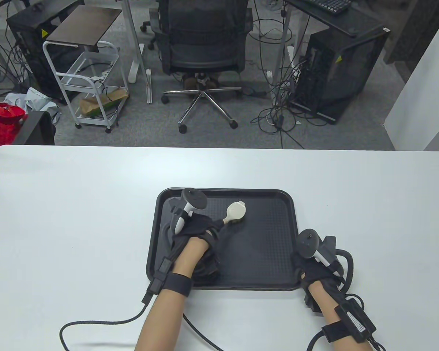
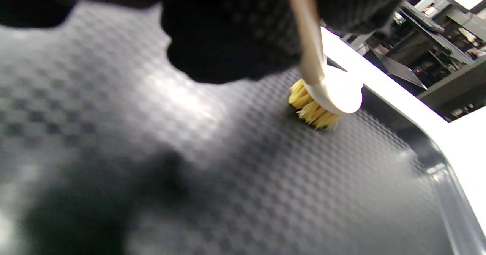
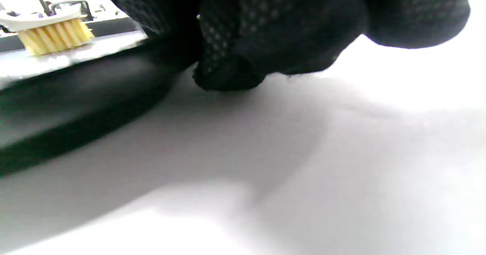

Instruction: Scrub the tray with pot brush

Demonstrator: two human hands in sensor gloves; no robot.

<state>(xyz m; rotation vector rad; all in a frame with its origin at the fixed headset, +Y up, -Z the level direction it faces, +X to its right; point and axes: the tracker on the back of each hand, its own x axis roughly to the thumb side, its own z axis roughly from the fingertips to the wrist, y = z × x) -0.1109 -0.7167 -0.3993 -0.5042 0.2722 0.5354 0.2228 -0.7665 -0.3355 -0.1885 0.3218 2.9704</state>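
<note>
A black textured tray lies on the white table, in the middle near the front. My left hand is over the tray's left half and grips the handle of the pot brush. The brush's cream head sits bristles-down on the tray floor near the far rim. In the left wrist view the yellow bristles press on the tray. My right hand holds the tray's right rim near the front corner. In the right wrist view its fingers sit at the rim and touch the table.
Black cables run from both wrists across the table's front. Bare white table lies left, right and behind the tray. Beyond the far edge stand an office chair, a white cart and computer towers.
</note>
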